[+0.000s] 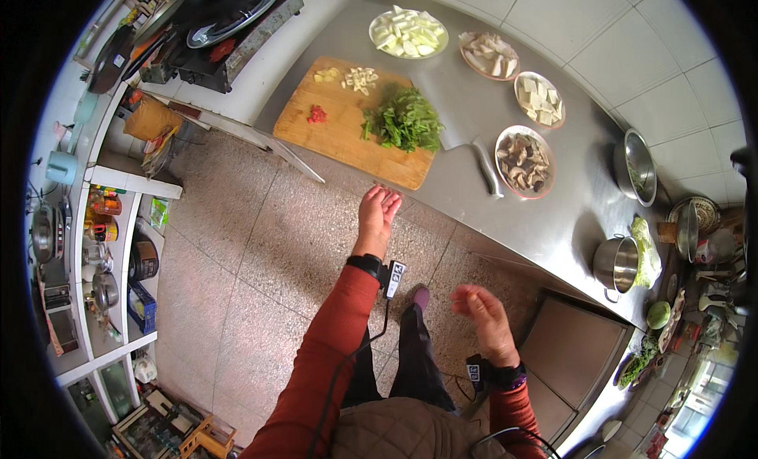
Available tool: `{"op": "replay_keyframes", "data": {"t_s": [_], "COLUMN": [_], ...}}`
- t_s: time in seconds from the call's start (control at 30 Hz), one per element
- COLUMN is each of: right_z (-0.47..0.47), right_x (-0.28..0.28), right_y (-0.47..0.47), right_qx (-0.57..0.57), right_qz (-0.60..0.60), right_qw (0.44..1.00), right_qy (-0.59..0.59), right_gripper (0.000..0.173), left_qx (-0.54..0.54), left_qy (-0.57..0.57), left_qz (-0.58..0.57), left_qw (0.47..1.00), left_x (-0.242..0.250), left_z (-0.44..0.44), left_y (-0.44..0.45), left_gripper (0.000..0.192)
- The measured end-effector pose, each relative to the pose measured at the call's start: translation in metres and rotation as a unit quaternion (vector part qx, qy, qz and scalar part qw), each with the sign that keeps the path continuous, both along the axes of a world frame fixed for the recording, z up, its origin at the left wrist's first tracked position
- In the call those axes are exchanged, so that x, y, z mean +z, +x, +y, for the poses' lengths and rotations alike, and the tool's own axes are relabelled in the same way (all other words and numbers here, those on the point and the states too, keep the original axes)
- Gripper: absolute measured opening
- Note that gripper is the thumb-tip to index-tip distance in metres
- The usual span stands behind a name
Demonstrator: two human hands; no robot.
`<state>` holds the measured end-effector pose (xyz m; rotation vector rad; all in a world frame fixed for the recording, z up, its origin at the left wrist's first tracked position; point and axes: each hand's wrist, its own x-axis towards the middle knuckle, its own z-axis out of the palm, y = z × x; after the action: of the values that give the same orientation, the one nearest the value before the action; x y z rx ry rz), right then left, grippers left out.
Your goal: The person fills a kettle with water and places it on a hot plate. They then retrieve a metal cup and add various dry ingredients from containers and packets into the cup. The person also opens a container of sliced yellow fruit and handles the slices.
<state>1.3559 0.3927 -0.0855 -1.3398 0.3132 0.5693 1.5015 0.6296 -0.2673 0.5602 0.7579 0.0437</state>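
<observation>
My left hand (380, 213) reaches to the near edge of a wooden cutting board (337, 145), palm up and fingers apart, holding nothing; whether it touches the board is unclear. Chopped leafy greens (405, 121), sliced garlic (360, 80), yellowish slices (325, 75) and chopped red pieces (317, 114) lie on the board. A cleaver with a metal handle (488, 169) rests flat on the steel counter (474, 207), right of the board. My right hand (487, 323) hangs over the floor in front of the counter, fingers curled; I cannot tell whether it holds anything.
Bowls of mushrooms (524, 163), tofu (539, 99), pale slices (489, 55) and cut pale green vegetable (408, 33) stand farther back. A steel bowl (635, 168) and a steel pot (616, 263) are at right. The stove (237, 50) is at upper left, shelves (118, 234) at left.
</observation>
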Motion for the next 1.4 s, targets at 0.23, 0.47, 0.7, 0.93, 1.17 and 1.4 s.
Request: {"op": "replay_keyframes", "data": {"t_s": [0.23,0.47,0.7,0.93,1.17,1.4], "right_z": [0.032,0.038,0.05,0.103,0.166,0.194], "right_x": [-0.007,-0.017,-0.029,-0.042,-0.073,-0.125], "right_y": [-0.001,-0.004,-0.004,0.006,0.027,0.062], "right_qx": [0.037,0.01,0.039,0.104,0.157,0.154], "right_qz": [-0.004,0.004,0.039,0.032,0.035,0.011], "right_qw": [0.998,0.999,0.996,0.991,0.981,0.978], "right_qy": [-0.044,-0.041,-0.077,-0.072,-0.112,-0.144], "right_gripper": [0.032,0.03,0.03,0.029,0.03,0.032], "left_qx": [0.002,0.01,-0.079,-0.106,-0.087,-0.102], "left_qy": [-0.075,-0.099,0.11,0.422,0.711,0.819], "left_qz": [-0.063,-0.107,0.011,0.086,0.098,0.1], "left_qw": [0.995,0.989,0.991,0.896,0.69,0.556], "left_x": [0.016,0.008,0.005,0.015,0.029,0.034], "left_z": [-0.002,0.0,0.034,0.14,0.257,0.302], "left_y": [0.006,0.003,-0.066,-0.174,-0.211,-0.209], "left_gripper": [0.026,0.009,0.019,0.025,0.03,0.026]}}
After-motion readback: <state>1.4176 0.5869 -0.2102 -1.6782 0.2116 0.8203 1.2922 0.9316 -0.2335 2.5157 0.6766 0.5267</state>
